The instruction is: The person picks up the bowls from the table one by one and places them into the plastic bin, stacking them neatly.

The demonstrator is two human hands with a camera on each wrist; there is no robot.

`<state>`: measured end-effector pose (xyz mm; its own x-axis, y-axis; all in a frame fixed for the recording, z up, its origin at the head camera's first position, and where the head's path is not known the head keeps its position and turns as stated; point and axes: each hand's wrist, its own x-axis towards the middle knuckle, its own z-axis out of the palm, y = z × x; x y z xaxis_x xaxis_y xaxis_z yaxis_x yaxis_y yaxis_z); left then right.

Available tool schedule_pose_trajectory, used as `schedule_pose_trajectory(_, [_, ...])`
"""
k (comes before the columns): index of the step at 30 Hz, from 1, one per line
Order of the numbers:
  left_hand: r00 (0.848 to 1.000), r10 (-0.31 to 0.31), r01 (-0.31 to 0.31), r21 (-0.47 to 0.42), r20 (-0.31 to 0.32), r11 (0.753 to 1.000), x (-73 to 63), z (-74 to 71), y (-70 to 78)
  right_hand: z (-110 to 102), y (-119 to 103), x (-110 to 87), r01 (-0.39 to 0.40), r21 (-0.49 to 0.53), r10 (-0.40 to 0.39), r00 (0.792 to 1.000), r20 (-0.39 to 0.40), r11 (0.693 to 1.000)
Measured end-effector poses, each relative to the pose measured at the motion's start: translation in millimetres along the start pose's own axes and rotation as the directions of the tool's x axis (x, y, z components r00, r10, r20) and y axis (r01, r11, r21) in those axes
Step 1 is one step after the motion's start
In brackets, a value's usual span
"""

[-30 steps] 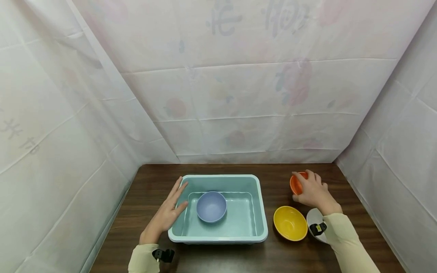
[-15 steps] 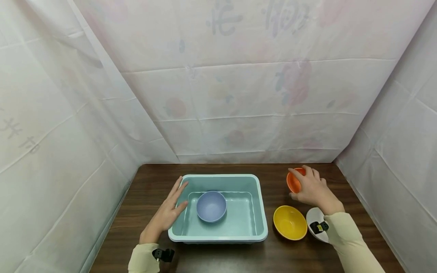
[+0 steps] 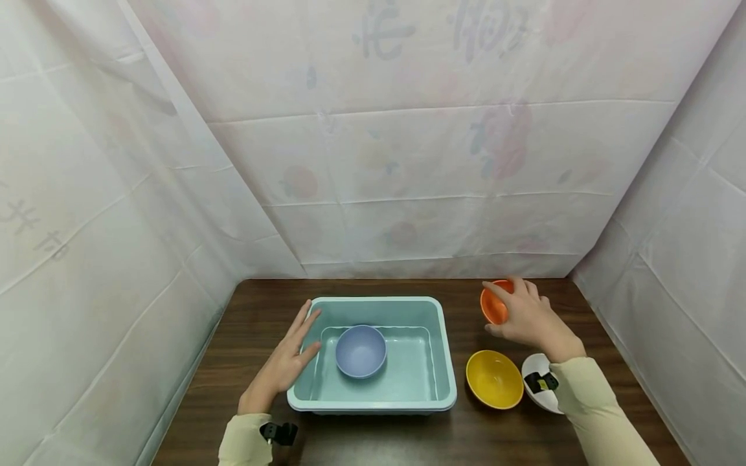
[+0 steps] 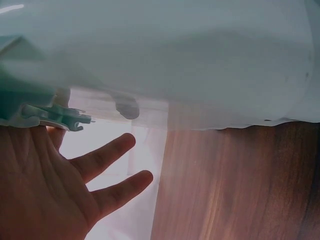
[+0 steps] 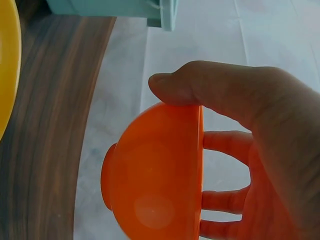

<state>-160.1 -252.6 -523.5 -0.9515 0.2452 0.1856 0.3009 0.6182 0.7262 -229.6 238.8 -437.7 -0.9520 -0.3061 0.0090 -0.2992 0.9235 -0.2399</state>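
An orange bowl is gripped by my right hand, thumb on the near rim and fingers over the far side. In the right wrist view the same orange bowl appears side-on, its foot pointing left. My left hand lies with spread, straight fingers at the left rim of a pale teal basin. Inside that basin sits a lilac bowl. From the left wrist, the left hand shows its palm beneath the basin's wall.
To the basin's right stands a yellow bowl. A white bowl beside it is partly covered by the right wrist. The dark wooden table is enclosed by white curtains at the back and sides.
My right hand has carried the orange bowl a little left and toward the back. The left hand and the basin have stayed where they were.
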Motion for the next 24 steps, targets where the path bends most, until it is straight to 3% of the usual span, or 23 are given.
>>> schedule_pose_trajectory(10, [1.000,-0.003,0.003,0.017,0.007,1.000,-0.1,-0.8,0.5,-12,-13,0.7,0.017,0.023,-0.017,1.000,-0.020,1.000])
schedule_pose_trajectory(24, [1.000,-0.003,0.003,0.032,-0.004,0.999,-0.2,-1.2,1.7,-13,-34,8.5,0.044,0.053,-0.042,0.998,-0.035,0.998])
